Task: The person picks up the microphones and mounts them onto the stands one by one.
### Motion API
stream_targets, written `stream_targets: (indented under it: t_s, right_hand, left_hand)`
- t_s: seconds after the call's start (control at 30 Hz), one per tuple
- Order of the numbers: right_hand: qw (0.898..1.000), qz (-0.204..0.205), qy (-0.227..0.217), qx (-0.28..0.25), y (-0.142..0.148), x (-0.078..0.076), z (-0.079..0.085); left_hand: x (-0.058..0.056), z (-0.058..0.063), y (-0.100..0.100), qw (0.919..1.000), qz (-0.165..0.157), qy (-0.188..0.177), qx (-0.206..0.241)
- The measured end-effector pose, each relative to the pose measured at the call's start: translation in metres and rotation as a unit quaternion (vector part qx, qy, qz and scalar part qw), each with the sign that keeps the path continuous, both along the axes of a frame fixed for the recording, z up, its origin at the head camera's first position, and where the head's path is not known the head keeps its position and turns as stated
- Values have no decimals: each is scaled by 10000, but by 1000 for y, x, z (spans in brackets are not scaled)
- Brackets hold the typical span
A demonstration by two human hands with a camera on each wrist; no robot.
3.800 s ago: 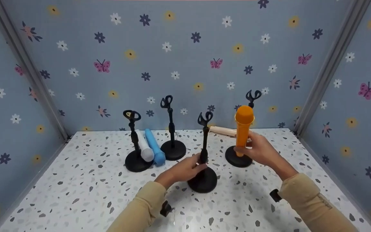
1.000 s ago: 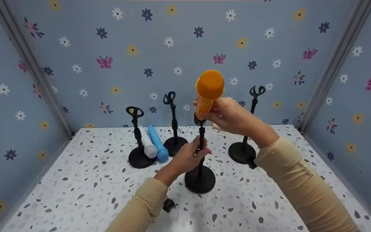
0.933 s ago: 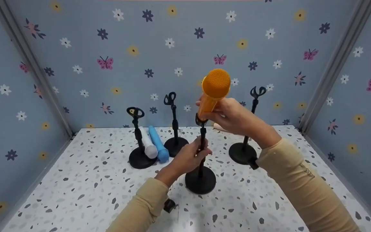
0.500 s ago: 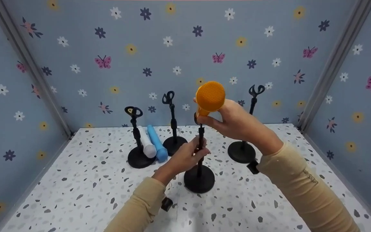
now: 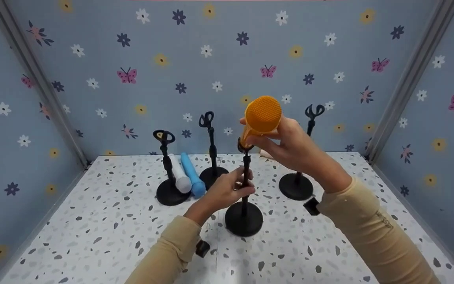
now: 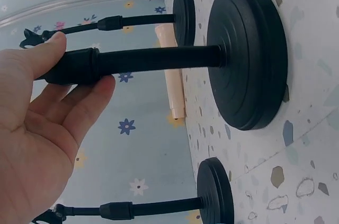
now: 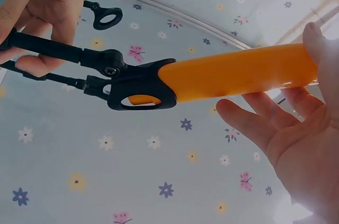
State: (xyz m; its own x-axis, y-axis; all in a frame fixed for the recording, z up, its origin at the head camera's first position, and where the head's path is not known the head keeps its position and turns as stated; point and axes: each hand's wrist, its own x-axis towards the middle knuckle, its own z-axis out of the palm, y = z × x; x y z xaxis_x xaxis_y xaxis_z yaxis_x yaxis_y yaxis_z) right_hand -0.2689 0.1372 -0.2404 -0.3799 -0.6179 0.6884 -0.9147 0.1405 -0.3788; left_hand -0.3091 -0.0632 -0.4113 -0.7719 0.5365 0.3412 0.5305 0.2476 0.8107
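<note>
My left hand (image 5: 225, 190) grips the pole of the front black microphone stand (image 5: 244, 220), thumb and fingers around it. Its round base rests on the table. An orange microphone (image 5: 264, 114) is held by its handle in my right hand (image 5: 296, 144), head up and tilted toward me. In the right wrist view, the handle's lower end sits inside the stand's clip (image 7: 145, 87). The left wrist view has the left hand (image 6: 42, 123) pinching the thick collar of the pole.
Black stands stand at the left (image 5: 173, 193), back middle (image 5: 213, 173) and right (image 5: 296, 186), their clips holding nothing. A white microphone (image 5: 180, 177) and a blue microphone (image 5: 192, 177) lie between the left two. A pale peach microphone (image 6: 172, 75) lies at the back, partly hidden.
The orange microphone has moved left and up from in front of the right stand to the front stand's clip. My left hand has slid higher up the pole. Lately the microphone's tilt shifts slightly.
</note>
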Motion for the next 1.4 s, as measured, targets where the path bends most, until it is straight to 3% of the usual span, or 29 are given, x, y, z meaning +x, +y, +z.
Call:
stream_targets:
  t_s: [0.2,0.5,1.17,1.4]
  right_hand:
    - [9993,-248,-254,-113,4,-8,-1]
    - [9985,-247,-479,-139,2,-16,-12]
    - [9994,-208,-256,-142,-5,-23,-22]
    - [9990,-416,-174,53,-10,-31,-42]
  left_hand:
    - [-1,1,2,10000,-49,18,20]
    - [0,0,3,10000,-66,7,20]
    - [-2,0,3,9998,-76,141,92]
    - [0,0,3,9996,138,195,-171]
